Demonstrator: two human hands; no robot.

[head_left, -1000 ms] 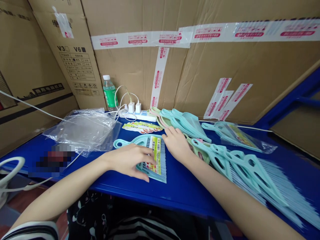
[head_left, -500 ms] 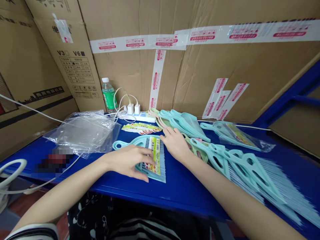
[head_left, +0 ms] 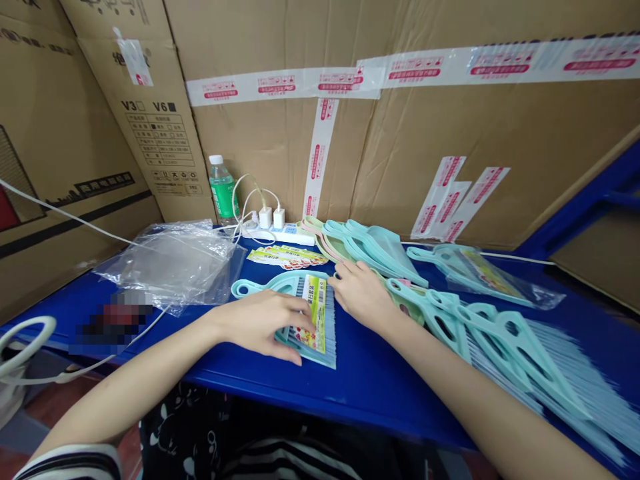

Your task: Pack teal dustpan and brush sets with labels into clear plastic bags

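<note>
Near the front edge of the blue table (head_left: pixel 370 383), a turquoise plastic dustpan (head_left: pixel 264 287) with a looped handle lies beneath the person's left hand (head_left: pixel 267 323). Set in its pan is a hand brush with blue-grey bristles (head_left: pixel 330 333), topped by a yellow-green and white printed card (head_left: pixel 317 303). The left hand is loosely spread over them, thumb apart, not clenched. The right hand (head_left: pixel 360 290) is curled at the far corner of the card; whether its fingertips pinch anything cannot be told.

At the right rear, a clear plastic bag (head_left: pixel 547 298) holds another turquoise dustpan (head_left: pixel 440 257) with a printed card. Flat, crinkled clear bags (head_left: pixel 173 263) lie to the left; their layers are hard to separate. The white-capped bottle (head_left: pixel 223 193) stands upright, its green label hiding much of the inside.

The left hand covers the pan's middle. The right forearm partly hides pale-green pieces (head_left: pixel 415 310) and a heap of turquoise brushes (head_left: pixel 560 387), whose bristles run off the right edge. A pixelated patch (head_left: pixel 115 320) obscures something dark and red.
</note>
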